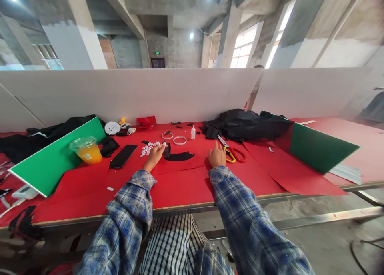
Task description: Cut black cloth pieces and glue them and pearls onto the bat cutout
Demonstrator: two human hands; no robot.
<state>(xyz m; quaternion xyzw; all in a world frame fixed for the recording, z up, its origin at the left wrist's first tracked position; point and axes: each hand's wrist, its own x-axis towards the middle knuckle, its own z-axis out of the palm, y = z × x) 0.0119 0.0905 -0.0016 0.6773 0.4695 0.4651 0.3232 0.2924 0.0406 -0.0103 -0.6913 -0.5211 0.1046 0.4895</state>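
Note:
My left hand is closed in a pinch at the raised end of a black cloth strip. A small white bit shows at its fingertips; I cannot make out whether it is a bead. White beads lie in a loose heap just left of that hand. My right hand rests on the red table, index finger stretched forward and the others loosely bent, with nothing visible in it. Beside it lie scissors with red and yellow handles. Two thin rings, one partly dark and one pale, lie beyond the strip, near a small white glue bottle.
A black phone and a cup of orange drink are on the left, before a green board. Black cloth is heaped at the back right. Another green board stands right. A white partition closes the back.

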